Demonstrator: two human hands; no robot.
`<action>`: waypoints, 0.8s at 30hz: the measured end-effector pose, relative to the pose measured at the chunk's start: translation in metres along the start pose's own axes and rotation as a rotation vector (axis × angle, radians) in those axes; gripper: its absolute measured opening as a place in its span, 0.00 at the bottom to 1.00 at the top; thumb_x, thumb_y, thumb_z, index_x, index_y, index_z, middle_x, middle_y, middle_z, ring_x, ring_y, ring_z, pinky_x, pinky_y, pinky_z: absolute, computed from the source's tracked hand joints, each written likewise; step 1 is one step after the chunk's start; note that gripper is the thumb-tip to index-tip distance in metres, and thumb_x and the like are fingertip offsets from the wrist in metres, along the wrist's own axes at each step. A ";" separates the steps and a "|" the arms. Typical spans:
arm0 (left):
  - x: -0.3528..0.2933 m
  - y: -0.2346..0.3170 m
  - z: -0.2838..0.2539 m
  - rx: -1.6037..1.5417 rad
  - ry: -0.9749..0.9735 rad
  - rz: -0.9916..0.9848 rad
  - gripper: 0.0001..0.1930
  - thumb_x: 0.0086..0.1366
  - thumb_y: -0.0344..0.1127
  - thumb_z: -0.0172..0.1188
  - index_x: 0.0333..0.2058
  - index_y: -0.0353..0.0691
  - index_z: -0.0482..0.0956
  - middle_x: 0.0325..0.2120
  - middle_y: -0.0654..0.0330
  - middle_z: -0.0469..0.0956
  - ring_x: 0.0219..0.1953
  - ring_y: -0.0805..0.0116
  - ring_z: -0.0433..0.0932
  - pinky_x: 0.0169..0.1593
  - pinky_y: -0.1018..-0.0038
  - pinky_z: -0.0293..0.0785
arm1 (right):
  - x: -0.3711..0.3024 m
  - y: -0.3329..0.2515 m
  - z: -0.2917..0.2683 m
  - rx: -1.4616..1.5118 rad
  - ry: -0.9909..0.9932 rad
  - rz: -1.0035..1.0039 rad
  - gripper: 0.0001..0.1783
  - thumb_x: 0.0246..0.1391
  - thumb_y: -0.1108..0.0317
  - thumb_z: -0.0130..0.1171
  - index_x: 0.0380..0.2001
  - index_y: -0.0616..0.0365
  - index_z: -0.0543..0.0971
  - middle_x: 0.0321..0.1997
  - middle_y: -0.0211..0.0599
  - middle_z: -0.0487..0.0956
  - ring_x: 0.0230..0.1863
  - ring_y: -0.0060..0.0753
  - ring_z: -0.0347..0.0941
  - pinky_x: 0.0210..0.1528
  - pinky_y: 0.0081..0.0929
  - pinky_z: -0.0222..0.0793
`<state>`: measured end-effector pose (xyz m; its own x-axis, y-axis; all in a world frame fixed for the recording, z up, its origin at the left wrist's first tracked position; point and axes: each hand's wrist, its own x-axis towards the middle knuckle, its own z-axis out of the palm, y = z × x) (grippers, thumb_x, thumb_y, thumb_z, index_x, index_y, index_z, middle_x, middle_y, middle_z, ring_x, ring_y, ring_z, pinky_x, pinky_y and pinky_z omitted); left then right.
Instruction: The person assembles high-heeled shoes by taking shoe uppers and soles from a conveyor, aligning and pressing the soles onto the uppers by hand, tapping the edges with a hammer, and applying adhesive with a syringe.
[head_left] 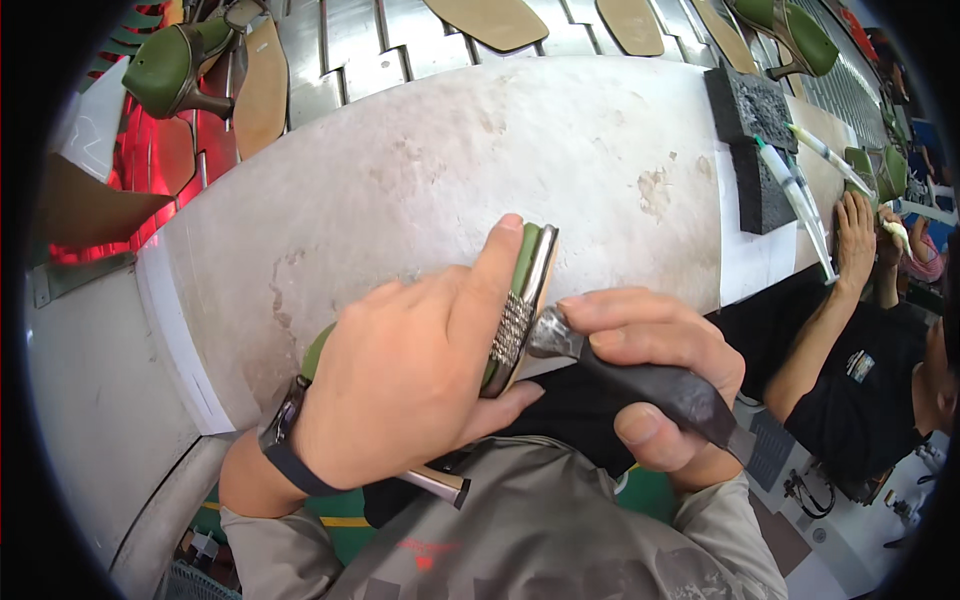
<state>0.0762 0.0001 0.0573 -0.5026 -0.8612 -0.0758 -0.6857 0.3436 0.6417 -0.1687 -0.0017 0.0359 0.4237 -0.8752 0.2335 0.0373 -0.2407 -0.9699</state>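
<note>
My left hand (pixel 400 360) is wrapped over a green high-heeled shoe (pixel 527 255), which is tilted with its toe pointing away from me. A band of sparkling silver stones (pixel 511 328) crosses the shoe, and a shiny metallic edge runs along its sole. Its slim heel (pixel 440 485) sticks out below my wrist; my hand hides much of the rest. In my right hand (pixel 660 350) is a dark-handled tool with a short rounded metal head (pixel 553 334). That head is against or very close to the sole edge beside the stones; I cannot tell whether it touches.
A pale stained worktable (pixel 420 160) lies under my hands. Beyond it, a metal slat conveyor (pixel 360 50) carries tan insoles (pixel 490 20) and green heeled shoes (pixel 165 70). Black foam blocks (pixel 765 180) and syringes (pixel 795 200) lie at right, near a co-worker's hand (pixel 855 240).
</note>
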 end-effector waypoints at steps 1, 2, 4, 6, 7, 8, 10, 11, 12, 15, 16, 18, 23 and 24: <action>0.000 0.000 -0.002 -0.006 -0.026 -0.009 0.58 0.45 0.41 0.81 0.70 0.24 0.56 0.35 0.45 0.80 0.34 0.45 0.80 0.38 0.58 0.77 | 0.004 -0.002 -0.002 0.022 -0.044 0.027 0.20 0.53 0.67 0.72 0.46 0.69 0.83 0.48 0.56 0.83 0.53 0.54 0.82 0.57 0.40 0.79; 0.001 0.001 -0.003 0.001 -0.047 -0.013 0.58 0.46 0.41 0.81 0.70 0.22 0.56 0.35 0.47 0.79 0.33 0.47 0.79 0.37 0.58 0.76 | 0.009 -0.006 -0.006 0.021 -0.089 0.056 0.19 0.53 0.68 0.72 0.44 0.71 0.82 0.50 0.61 0.83 0.54 0.60 0.81 0.57 0.45 0.79; 0.000 -0.002 -0.003 -0.019 -0.059 -0.010 0.59 0.46 0.42 0.81 0.70 0.22 0.56 0.35 0.48 0.79 0.32 0.48 0.79 0.36 0.58 0.75 | 0.018 -0.008 -0.008 -0.016 -0.125 0.042 0.19 0.52 0.70 0.72 0.44 0.71 0.82 0.48 0.60 0.83 0.53 0.59 0.82 0.56 0.45 0.80; 0.000 -0.008 -0.002 -0.024 -0.064 0.015 0.59 0.45 0.44 0.80 0.69 0.21 0.56 0.37 0.49 0.79 0.32 0.51 0.79 0.35 0.60 0.74 | 0.030 -0.010 -0.009 -0.047 -0.183 0.013 0.18 0.50 0.73 0.72 0.43 0.73 0.82 0.45 0.59 0.84 0.49 0.58 0.84 0.52 0.44 0.82; -0.001 -0.009 -0.002 -0.043 -0.055 0.012 0.59 0.45 0.44 0.80 0.69 0.21 0.56 0.37 0.49 0.79 0.32 0.51 0.79 0.35 0.60 0.74 | 0.036 -0.013 -0.009 -0.057 -0.196 0.025 0.18 0.50 0.73 0.72 0.43 0.73 0.82 0.45 0.59 0.84 0.49 0.58 0.84 0.52 0.44 0.82; -0.002 -0.010 -0.003 -0.029 -0.069 0.014 0.58 0.46 0.45 0.80 0.69 0.21 0.57 0.37 0.49 0.79 0.32 0.53 0.79 0.35 0.61 0.74 | 0.041 -0.018 -0.009 -0.078 -0.234 0.065 0.18 0.50 0.73 0.72 0.42 0.73 0.82 0.45 0.59 0.84 0.48 0.58 0.84 0.52 0.43 0.82; -0.005 -0.011 0.000 -0.036 -0.063 0.002 0.58 0.46 0.46 0.79 0.69 0.22 0.58 0.37 0.50 0.79 0.32 0.54 0.79 0.34 0.63 0.73 | 0.055 -0.024 -0.011 -0.124 -0.316 0.107 0.18 0.49 0.73 0.73 0.41 0.72 0.83 0.43 0.57 0.84 0.46 0.56 0.85 0.49 0.41 0.84; -0.006 -0.011 0.003 -0.024 -0.037 0.021 0.57 0.46 0.46 0.78 0.69 0.22 0.59 0.36 0.51 0.78 0.31 0.56 0.79 0.34 0.64 0.73 | 0.065 -0.029 -0.013 -0.133 -0.337 0.116 0.18 0.49 0.73 0.73 0.41 0.72 0.83 0.43 0.57 0.84 0.46 0.56 0.85 0.49 0.41 0.84; -0.006 -0.011 0.005 -0.011 -0.014 0.040 0.56 0.46 0.47 0.78 0.69 0.22 0.59 0.35 0.53 0.78 0.31 0.57 0.78 0.33 0.64 0.72 | 0.076 -0.036 -0.016 -0.175 -0.413 0.142 0.18 0.48 0.73 0.74 0.41 0.72 0.83 0.42 0.56 0.84 0.45 0.55 0.85 0.48 0.40 0.84; -0.004 -0.008 0.000 0.012 -0.030 0.028 0.56 0.45 0.46 0.78 0.68 0.22 0.61 0.33 0.55 0.76 0.30 0.58 0.77 0.34 0.64 0.72 | 0.090 -0.042 -0.011 -0.260 -0.472 0.196 0.19 0.51 0.61 0.74 0.36 0.70 0.84 0.38 0.55 0.85 0.42 0.57 0.85 0.47 0.43 0.83; -0.004 -0.009 0.001 0.013 -0.026 0.024 0.56 0.45 0.46 0.78 0.68 0.22 0.61 0.33 0.55 0.76 0.30 0.58 0.77 0.34 0.64 0.72 | 0.093 -0.042 -0.008 -0.295 -0.496 0.203 0.20 0.51 0.61 0.74 0.36 0.70 0.84 0.37 0.56 0.85 0.41 0.56 0.85 0.46 0.43 0.83; -0.006 -0.012 0.003 -0.003 -0.008 0.013 0.56 0.46 0.45 0.78 0.69 0.23 0.59 0.33 0.55 0.76 0.30 0.57 0.77 0.34 0.63 0.72 | 0.091 -0.036 -0.011 -0.274 -0.508 0.186 0.21 0.52 0.60 0.74 0.37 0.70 0.84 0.38 0.57 0.85 0.41 0.56 0.85 0.46 0.42 0.82; -0.007 -0.005 -0.002 -0.021 -0.015 0.029 0.57 0.49 0.45 0.78 0.71 0.25 0.55 0.36 0.52 0.77 0.31 0.52 0.77 0.35 0.61 0.73 | 0.024 -0.027 -0.006 -0.006 0.011 0.350 0.18 0.57 0.71 0.66 0.48 0.72 0.80 0.44 0.50 0.87 0.45 0.38 0.85 0.51 0.31 0.80; -0.008 -0.004 -0.003 -0.008 -0.016 0.021 0.57 0.49 0.44 0.78 0.71 0.25 0.55 0.37 0.51 0.78 0.32 0.51 0.78 0.36 0.60 0.73 | 0.017 -0.024 -0.004 0.023 0.093 0.400 0.17 0.60 0.73 0.63 0.49 0.72 0.80 0.48 0.50 0.86 0.47 0.35 0.84 0.52 0.30 0.79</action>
<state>0.0841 0.0046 0.0574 -0.5251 -0.8477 -0.0748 -0.6707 0.3581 0.6496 -0.1660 -0.0126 0.0638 0.3250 -0.9325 -0.1579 -0.0932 0.1345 -0.9865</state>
